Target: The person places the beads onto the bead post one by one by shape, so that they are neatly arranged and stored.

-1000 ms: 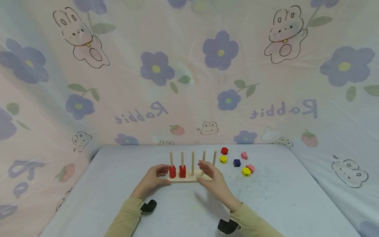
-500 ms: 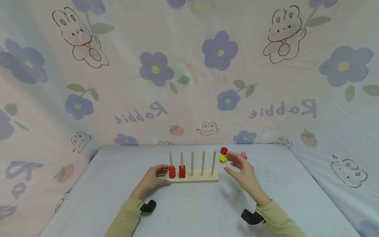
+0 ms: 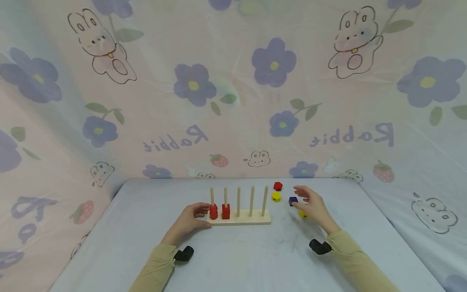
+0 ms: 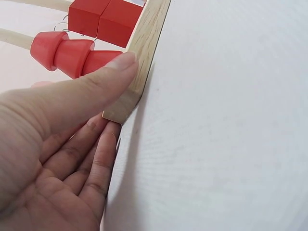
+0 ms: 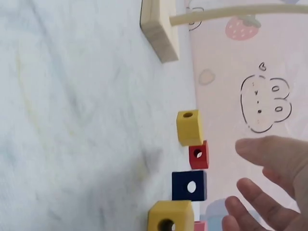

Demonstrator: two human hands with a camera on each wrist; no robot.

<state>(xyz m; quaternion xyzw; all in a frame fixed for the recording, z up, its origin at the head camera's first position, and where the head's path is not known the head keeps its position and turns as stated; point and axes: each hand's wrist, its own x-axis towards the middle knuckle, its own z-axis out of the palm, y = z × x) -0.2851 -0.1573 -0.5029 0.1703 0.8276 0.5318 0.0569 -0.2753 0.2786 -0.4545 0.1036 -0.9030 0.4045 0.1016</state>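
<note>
Near the right hand [image 3: 314,206] sits a blue cube [image 3: 293,200].

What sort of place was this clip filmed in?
Probably an indoor recording booth: a rabbit-and-flower curtain hangs behind and to both sides of a white table, which holds a wooden peg board.

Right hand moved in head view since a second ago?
Yes, rightward: the right hand overlapped the right part of the wooden peg board; now it is past the board's right end, near the navy block.
</note>
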